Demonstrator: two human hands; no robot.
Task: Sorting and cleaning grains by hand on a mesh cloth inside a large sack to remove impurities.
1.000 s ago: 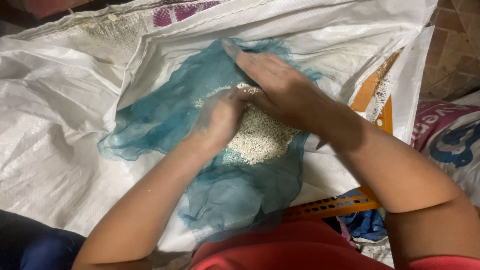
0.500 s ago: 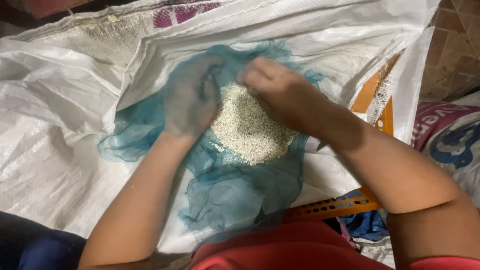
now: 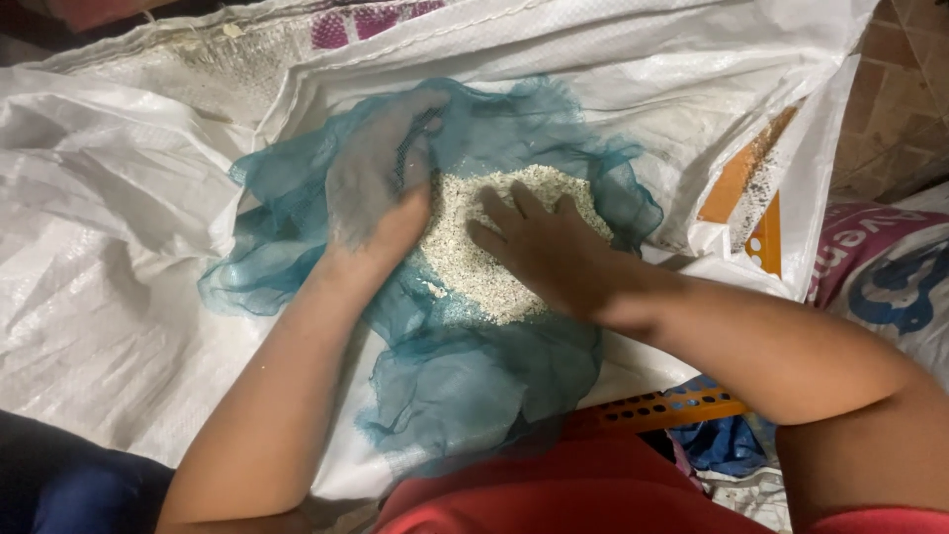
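We press our right hand [image 3: 539,247] flat and open on the grain [image 3: 494,257]; our left hand [image 3: 381,188], open under the cloth [image 3: 465,376] at nine o'clock, could tip grain onto the sack [image 3: 119,247].

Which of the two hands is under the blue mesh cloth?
The left hand: the teal mesh cloth drapes over its fingers. The right hand lies bare, flat on the pale grains.

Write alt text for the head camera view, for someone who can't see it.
Two bare hands work a pile of pale grain on a sheer teal cloth spread over white woven sacks. The left hand lies under a cloth fold; the right hand presses flat on the grain.
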